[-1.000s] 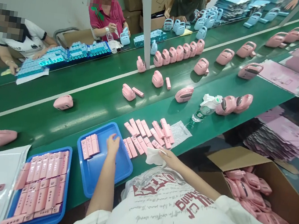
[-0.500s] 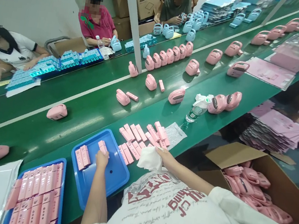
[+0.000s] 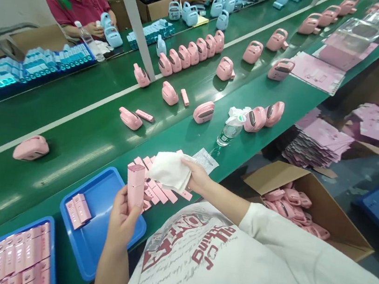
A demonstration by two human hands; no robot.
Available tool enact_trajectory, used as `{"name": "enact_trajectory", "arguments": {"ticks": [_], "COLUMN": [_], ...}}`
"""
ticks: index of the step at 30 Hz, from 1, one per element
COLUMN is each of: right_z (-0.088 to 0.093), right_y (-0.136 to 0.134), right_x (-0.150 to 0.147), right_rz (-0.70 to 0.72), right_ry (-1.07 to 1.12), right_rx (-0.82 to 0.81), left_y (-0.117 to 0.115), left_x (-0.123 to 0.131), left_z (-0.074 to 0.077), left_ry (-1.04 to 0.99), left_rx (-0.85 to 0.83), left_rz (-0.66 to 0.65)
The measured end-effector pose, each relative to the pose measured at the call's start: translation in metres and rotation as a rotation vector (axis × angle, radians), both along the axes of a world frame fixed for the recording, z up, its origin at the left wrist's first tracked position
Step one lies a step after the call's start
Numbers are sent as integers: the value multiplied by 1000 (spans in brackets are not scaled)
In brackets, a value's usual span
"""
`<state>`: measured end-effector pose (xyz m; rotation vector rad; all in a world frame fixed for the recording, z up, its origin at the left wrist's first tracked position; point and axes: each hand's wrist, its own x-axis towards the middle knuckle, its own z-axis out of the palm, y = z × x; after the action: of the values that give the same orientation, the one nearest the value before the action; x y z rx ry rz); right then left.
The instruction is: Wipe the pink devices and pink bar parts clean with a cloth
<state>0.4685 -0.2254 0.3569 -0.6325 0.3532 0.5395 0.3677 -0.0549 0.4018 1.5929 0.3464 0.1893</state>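
Note:
My left hand point(image 3: 125, 215) is wrapped around a pink rectangular stick-shaped piece point(image 3: 136, 186), held upright above the right edge of a blue tray point(image 3: 94, 265). Two or so similar pink pieces point(image 3: 78, 211) lie in that tray. My right hand point(image 3: 196, 176) pinches a white cloth point(image 3: 170, 170), which hangs just right of the held piece, with a small gap between them. Beneath the cloth, several more pink pieces point(image 3: 164, 194) lie on the green bench, partly hidden by it.
A second blue tray point(image 3: 53, 254) full of pink pieces stands at lower left. Pink handled housings point(image 3: 203, 112) are spread along the green belt. A water bottle point(image 3: 228, 133) stands ahead. An open carton point(image 3: 345, 234) of pink housings is at right. Co-workers point(image 3: 77, 8) sit opposite.
My left hand has lifted the pink piece out of the tray and brought it up near the cloth. My right hand has raised the cloth toward it. The view has shifted.

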Motion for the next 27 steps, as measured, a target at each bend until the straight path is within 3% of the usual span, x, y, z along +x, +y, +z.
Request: {"name": "enact_trajectory", "arguments": {"ticks": [5,10,13,15,18,20,22,25,27], "right_z": [31,59,60,55,47,43,40,37,35], "right_y": [-6,-1,13,21,27,29,32,37,38], "right_x": [9,9,-2,-14,-29,-29,-23,-10,-3], "right_rz": [22,194,367,570,810,717,465,76,-51], "right_ry": [-319,-1027,-1338,-1413,-1437,-1405,-1251,-736,-403], "right_rx": [-89,-311,-418,-453,-322,-265,-314,-389,-285], "left_y": [-22,-27,-24,-18,-9,-4,-1,2,4], "left_x": [11,19,18,15,10,4,-2,-10,-13], "left_z": [18,19,17,14,12,12,14,17,17], "left_ry": [21,110,155,165,136,111,106,131,125], "left_rx": [-288,-418,-490,-523,-580,-635,-673,-686,-675], "left_rz": [-81,-68,-2,105,178,100,11,-69,-80]}}
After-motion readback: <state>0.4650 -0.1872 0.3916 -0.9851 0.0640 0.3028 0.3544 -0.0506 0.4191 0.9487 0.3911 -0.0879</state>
